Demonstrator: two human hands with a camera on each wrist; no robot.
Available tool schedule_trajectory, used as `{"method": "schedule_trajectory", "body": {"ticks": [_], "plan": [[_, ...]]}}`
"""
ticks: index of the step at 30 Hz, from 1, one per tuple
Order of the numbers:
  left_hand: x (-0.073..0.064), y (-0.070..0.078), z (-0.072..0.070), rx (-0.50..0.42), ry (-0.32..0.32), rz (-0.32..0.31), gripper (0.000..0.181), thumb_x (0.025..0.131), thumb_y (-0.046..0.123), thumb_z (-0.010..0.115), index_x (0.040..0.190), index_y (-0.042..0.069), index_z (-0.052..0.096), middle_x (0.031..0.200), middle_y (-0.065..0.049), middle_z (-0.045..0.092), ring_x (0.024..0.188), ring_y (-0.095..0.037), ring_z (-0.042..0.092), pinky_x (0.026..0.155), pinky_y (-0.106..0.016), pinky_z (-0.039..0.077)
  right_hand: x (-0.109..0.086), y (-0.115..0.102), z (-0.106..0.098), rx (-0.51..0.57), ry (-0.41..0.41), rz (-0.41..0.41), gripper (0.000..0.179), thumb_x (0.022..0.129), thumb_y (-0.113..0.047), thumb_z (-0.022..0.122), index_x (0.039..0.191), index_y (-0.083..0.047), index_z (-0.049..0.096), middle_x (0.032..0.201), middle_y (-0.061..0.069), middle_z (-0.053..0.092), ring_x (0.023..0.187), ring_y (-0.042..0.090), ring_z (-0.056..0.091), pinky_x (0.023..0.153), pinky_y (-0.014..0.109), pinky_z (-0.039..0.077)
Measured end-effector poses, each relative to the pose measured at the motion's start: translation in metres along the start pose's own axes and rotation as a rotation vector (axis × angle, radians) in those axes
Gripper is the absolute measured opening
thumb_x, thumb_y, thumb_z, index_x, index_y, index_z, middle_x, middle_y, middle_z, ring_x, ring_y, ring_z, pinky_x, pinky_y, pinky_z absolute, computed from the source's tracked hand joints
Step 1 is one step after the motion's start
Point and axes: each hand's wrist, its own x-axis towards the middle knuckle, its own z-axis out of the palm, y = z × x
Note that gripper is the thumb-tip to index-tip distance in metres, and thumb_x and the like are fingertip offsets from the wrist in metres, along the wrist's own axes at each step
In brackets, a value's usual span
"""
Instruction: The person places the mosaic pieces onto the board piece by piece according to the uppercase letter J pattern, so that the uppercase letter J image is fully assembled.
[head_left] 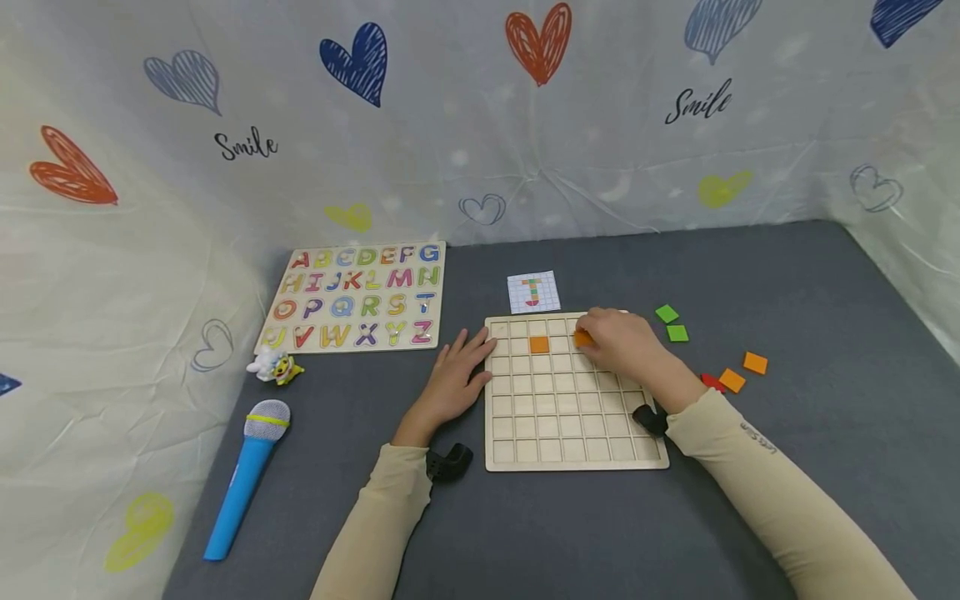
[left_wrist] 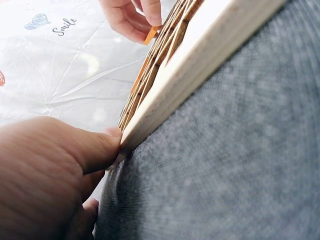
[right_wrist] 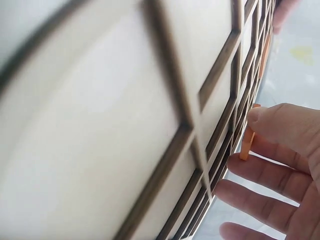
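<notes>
Right of middle, I see the right hand [head_left: 621,342] pinch an orange tile [head_left: 582,338] at the board [head_left: 548,427] the left hand [head_left: 450,383] touches, fingers apart. Upper left says "Smile" [head_left: 246,145]; sleeve writing [head_left: 757,437] looks fuzzy.

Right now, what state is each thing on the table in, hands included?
Grid board: flat, mostly unfilled
Left hand: fingers spread, touching the board's left edge
Placed orange tile: lying in a cell
Held orange tile: pinched
Right hand: pinching that tile
Two green tiles: loose
Two orange tiles: loose
Red piece or pieces: loose, partly hidden
Pattern card: flat
Alphabet board: flat
Microphone: lying down
Toy figures: side by side
</notes>
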Motion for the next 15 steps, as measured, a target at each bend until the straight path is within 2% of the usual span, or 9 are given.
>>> {"method": "schedule_trajectory", "body": {"ticks": [15], "plan": [[-0.0002,0.0004,-0.0005,0.000,-0.004,0.006,0.051,0.095,0.021,0.051,0.143,0.015,0.037,0.151,-0.003,0.023,0.141,-0.027,0.009,0.109,-0.053,0.005,0.0021,-0.0065,0.0007,-0.052,-0.006,-0.041,0.018,0.080,-0.018,0.072,0.095,-0.009,0.069,0.087,0.005,0.059,0.075,0.022,0.058,0.059,0.037,0.049]]}}
